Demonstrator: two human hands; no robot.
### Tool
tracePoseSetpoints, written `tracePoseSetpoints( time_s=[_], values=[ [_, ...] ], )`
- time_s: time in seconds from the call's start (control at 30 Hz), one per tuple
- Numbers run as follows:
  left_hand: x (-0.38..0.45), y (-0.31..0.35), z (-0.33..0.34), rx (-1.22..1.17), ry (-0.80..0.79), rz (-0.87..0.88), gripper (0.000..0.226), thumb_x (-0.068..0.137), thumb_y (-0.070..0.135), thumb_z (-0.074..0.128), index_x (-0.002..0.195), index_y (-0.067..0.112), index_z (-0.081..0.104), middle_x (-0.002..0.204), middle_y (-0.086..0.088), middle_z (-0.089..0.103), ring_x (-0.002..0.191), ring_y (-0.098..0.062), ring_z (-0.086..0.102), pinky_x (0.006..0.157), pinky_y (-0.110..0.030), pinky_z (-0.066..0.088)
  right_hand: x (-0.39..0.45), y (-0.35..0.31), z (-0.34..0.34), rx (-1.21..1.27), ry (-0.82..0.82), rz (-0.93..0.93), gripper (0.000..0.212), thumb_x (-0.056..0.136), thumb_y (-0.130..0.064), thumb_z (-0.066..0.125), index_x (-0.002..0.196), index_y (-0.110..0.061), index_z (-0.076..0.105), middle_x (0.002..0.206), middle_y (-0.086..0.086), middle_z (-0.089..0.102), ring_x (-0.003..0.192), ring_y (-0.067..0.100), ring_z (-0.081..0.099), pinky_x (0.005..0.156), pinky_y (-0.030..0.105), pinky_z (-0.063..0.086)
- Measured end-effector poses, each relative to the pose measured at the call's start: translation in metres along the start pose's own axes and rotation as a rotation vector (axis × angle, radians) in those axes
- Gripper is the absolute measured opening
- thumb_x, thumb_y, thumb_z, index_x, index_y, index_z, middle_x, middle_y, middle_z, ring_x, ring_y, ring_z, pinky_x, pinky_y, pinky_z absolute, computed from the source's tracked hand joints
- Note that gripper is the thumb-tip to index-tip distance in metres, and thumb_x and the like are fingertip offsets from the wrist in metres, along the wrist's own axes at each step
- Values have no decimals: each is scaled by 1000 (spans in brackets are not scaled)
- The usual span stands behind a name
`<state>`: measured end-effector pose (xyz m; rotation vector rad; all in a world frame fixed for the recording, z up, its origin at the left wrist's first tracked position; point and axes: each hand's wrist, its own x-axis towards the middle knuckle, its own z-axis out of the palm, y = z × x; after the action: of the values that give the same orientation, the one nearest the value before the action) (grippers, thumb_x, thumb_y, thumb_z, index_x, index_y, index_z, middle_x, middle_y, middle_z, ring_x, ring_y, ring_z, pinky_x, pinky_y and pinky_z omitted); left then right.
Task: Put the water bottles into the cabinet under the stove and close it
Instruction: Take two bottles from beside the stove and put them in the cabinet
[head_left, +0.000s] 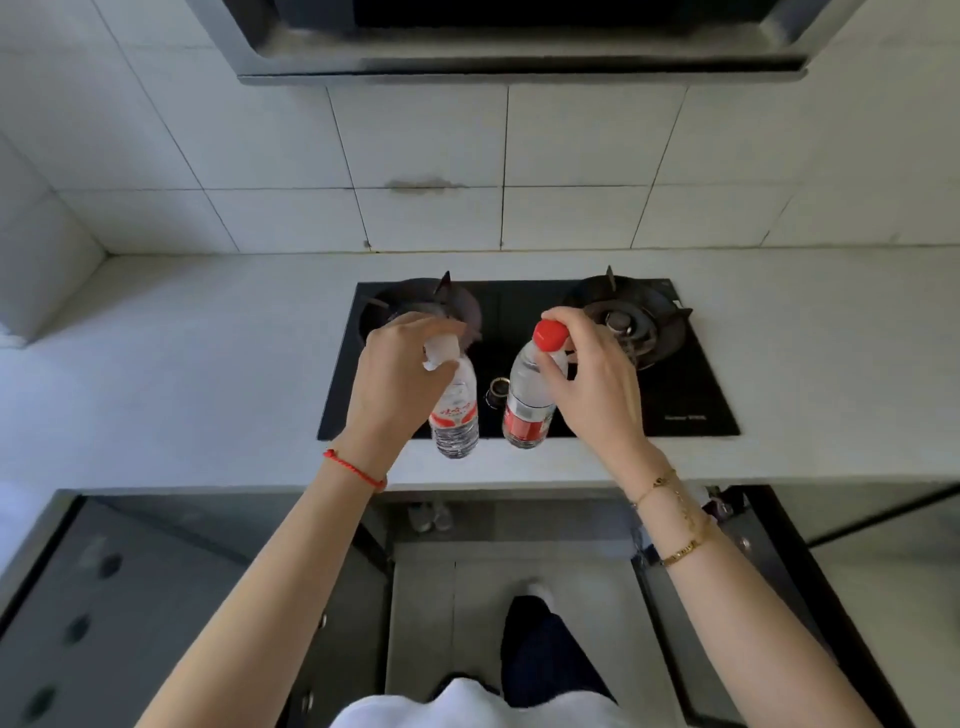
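Two clear water bottles stand upright at the front edge of the black gas stove (691, 400). The left bottle (456, 415) has a white cap and a red-and-white label; my left hand (397, 379) grips its neck from above. The right bottle (527, 405) has a red cap and red label; my right hand (592, 379) holds it at the neck just below the cap. Under the stove the cabinet (514, 525) stands open, both doors swung outward, and two more bottles (428, 517) show dimly inside at the back.
The left cabinet door (130, 597) and right cabinet door (769, 571) jut toward me on either side of my legs. A small stove knob (498, 387) sits between the two bottles. A range hood (519, 47) hangs above the white counter (208, 374).
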<state>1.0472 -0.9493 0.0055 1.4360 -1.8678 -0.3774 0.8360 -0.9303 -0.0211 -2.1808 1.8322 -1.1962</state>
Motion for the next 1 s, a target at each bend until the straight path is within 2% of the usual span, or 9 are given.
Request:
tracePoseSetpoints(
  time_s=[0.13,0.27,0.33,0.5,0.67,0.73,1.0],
  values=[
    [-46,-1,-5,-12,-47,-10,38,77,6,74,113,21,73,114,0,71,89,-15,66,80,-27,57,-52,-15,-8,-5,-62,22,36,88,-26,67,121,-21,54,108,-5,65,97,14,60,75,25,50],
    [-85,-3,-1,-16,-76,-41,36,77,7,74,110,23,73,111,6,70,85,-7,60,73,-10,46,-94,-20,-8,-1,-140,55,35,89,-27,66,121,-22,53,106,-6,65,93,11,59,71,21,45],
    [-103,-3,4,-11,-96,-62,37,77,6,73,109,23,73,109,7,70,83,-4,57,71,-7,43,-112,-20,-7,-1,-170,66,33,90,-29,65,120,-23,53,104,-6,65,90,10,58,70,22,46],
    [-144,-6,25,-42,-136,-143,37,75,4,72,106,23,73,108,8,70,85,-7,61,74,-16,52,-148,-10,-2,15,-259,96,34,89,-28,67,118,-22,51,106,-5,65,92,12,59,72,18,41],
    [-179,-19,56,-25,-125,-231,34,75,9,72,106,23,73,105,6,71,81,-9,61,75,-24,56,-181,12,9,24,-310,128,35,88,-23,69,118,-19,51,107,-2,65,95,18,61,74,27,50],
    [-188,-28,72,-9,-118,-251,33,74,10,72,105,22,73,105,5,72,82,-10,62,75,-25,56,-191,24,17,19,-326,133,35,87,-23,70,117,-17,52,106,1,65,95,20,62,73,25,46],
    [-211,-97,158,-6,-178,-334,34,71,3,68,101,19,72,102,3,70,89,-16,65,76,-31,56,-223,84,92,-1,-342,159,33,87,-19,70,114,-14,53,107,3,64,95,23,61,73,24,43]
  ],
)
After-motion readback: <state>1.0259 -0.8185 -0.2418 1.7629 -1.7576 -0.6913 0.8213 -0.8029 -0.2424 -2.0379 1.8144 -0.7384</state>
